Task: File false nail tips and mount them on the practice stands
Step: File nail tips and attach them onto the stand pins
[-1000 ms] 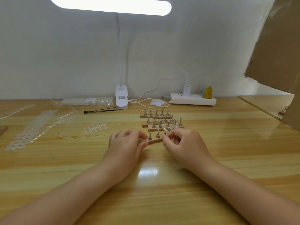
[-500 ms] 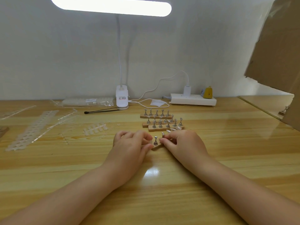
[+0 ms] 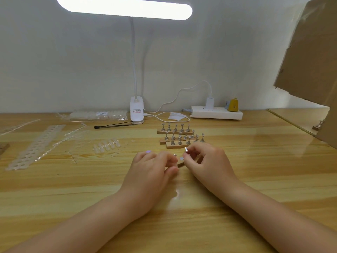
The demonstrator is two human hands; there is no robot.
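On a wooden desk, the right hand pinches a small metal nail holder between thumb and fingertips. The left hand curls its fingers around a wooden stand base between the hands. Three filled practice stands sit just behind.

A small metal stand is pinched at the right hand's fingertips; a wooden base lies slanted under both hands, the left hand holding its near end. Just beyond the grip sit three wooden bars of upright stands. Clear nail tips lie left of it.
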